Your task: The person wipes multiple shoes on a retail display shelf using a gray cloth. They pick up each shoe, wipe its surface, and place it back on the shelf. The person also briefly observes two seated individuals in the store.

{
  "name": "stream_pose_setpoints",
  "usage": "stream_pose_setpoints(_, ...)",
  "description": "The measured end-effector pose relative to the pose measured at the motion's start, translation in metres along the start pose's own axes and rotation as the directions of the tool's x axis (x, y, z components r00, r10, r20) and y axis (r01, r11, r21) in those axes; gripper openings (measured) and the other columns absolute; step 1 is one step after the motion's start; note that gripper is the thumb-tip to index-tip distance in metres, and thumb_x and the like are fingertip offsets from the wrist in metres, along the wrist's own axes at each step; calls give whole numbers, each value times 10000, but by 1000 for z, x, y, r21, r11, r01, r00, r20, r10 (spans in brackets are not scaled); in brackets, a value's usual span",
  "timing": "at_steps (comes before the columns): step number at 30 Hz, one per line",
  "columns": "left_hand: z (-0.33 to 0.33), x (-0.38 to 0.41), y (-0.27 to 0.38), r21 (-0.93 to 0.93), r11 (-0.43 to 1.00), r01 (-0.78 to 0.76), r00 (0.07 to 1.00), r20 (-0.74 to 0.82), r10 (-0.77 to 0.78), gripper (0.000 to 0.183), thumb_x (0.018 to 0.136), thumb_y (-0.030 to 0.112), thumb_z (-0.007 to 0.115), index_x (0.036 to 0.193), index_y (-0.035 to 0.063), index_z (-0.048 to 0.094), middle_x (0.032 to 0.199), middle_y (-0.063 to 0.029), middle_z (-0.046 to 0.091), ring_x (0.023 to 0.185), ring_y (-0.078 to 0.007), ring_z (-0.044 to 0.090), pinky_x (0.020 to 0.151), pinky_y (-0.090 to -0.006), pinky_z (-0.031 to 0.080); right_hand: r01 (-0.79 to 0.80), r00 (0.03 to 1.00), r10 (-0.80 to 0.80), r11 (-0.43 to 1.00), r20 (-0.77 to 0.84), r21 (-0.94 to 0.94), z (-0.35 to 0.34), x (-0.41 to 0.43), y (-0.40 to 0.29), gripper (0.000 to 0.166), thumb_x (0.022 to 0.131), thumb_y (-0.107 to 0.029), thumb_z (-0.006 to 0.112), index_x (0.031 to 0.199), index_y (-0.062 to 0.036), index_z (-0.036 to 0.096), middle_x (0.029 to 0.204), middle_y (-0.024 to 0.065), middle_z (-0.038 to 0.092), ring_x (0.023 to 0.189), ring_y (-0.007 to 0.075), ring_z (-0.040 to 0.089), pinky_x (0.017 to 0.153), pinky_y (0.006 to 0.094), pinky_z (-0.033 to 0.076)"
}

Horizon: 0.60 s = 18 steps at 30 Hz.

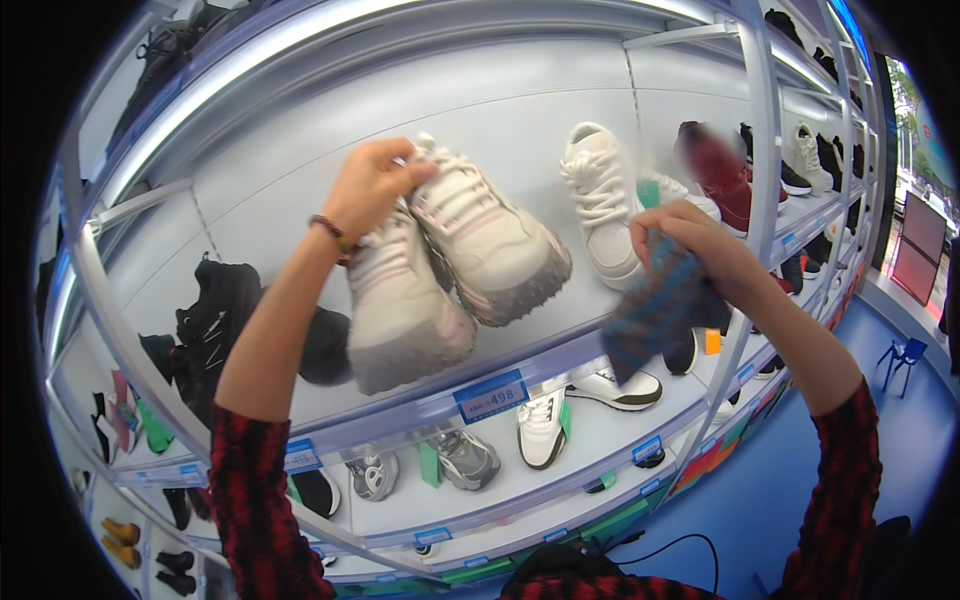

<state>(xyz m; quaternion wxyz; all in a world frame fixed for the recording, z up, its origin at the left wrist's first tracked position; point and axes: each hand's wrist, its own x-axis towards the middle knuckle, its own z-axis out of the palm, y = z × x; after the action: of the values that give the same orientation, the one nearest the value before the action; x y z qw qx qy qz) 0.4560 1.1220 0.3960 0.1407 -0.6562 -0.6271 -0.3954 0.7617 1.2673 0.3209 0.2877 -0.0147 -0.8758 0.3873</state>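
Note:
My left hand (379,187) grips a cream lace-up sneaker (491,232) near its tongue and laces, above a shelf (307,405). Its pair, another cream sneaker (405,300) with a grey toe and pale pink stripes, hangs or stands just left of it, partly behind my wrist. Whether the fingers hold both shoes, I cannot tell. From my right hand (694,247) droops a crumpled blue-and-brown cloth (652,307), blurred. Just behind that hand, a white sneaker (600,202) with thick laces leans on the same shelf.
A shelf edge carries a blue price tag (491,396). Black shoes (217,330) are at left, dark red shoes (724,180) at right. On the shelf below sit grey sneakers (465,457) and white sneakers (544,427). A metal upright (761,135) rises at right. A blue chair (904,356) stands on the floor.

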Motion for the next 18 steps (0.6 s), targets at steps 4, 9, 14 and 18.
stream_pose_setpoints(4, 30, -3, 8, 150, 983, 107, 992, 54, -116, 210, 782, 177, 679, 821, -27, 647, 638, -107, 600, 575, -132, 536, 555, -286, 442, -42, 998, 31, 972, -50, -232, 17, -18, 8, 300, 850, -295, 435, 896, -28, 562, 661, 61, 559, 657, 144, 540, 641, 263, 416)
stream_pose_setpoints(9, 52, 3, -6, 193, 971, 140, 989, 25, -147, 261, 760, 230, 683, 817, -24, 655, 676, -151, 627, 593, -205, 579, 587, -323, 456, 25, 1000, -30, 674, 7, -738, 58, -10, 6, 525, 843, -482, 546, 1102, -27, 498, 577, 116, 581, 556, 297, 595, 536, 382, 450)
stream_pose_setpoints(14, 62, 11, -12, 211, 961, 178, 979, 57, -194, 316, 755, 284, 644, 818, -26, 658, 744, -183, 636, 705, -252, 611, 681, -346, 478, 185, 981, -142, 465, 133, -866, 75, 31, 20, 704, 801, -569, 545, 1198, 7, 469, 548, 123, 570, 502, 280, 581, 467, 363, 428)
stream_pose_setpoints(18, 48, 1, -25, 279, 959, 46, 999, -25, -41, 259, 787, 217, 665, 882, -17, 609, 657, -117, 613, 627, -146, 561, 605, -294, 455, 240, 970, -134, 349, 205, -906, 65, 49, 35, 733, 774, -588, 563, 1179, 18, 484, 563, 125, 574, 528, 281, 594, 493, 348, 450)
